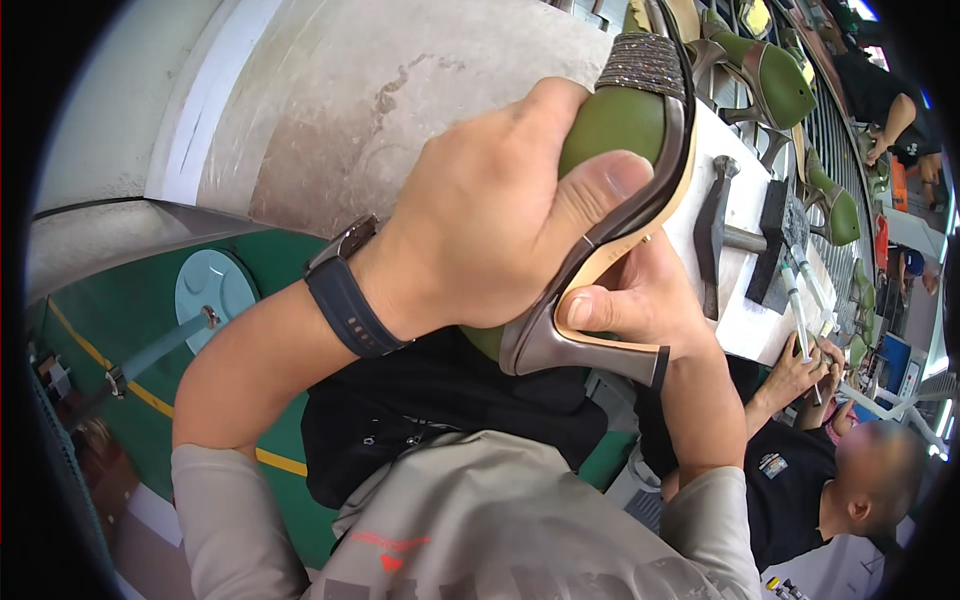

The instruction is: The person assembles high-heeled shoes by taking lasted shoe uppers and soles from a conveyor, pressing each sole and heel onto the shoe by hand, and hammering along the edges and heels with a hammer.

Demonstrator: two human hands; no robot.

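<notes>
A high-heeled sandal, on a green shoe last, is held up before me with its toe end pointing away. A dark glittery strap wraps the last near the toe. My left hand closes around the last, with its thumb pressed along the sole's edge. Under the sole, my right hand grips the sandal by the arch, its thumb beside the bronze heel. Part of the right fingers is hidden behind the shoe.
A worktable lies beyond my hands. To the right are a hammer and a black block. More green lasts with sandals stand along a slatted conveyor. At lower right a co-worker holds a thin tool. A round stool stands left.
</notes>
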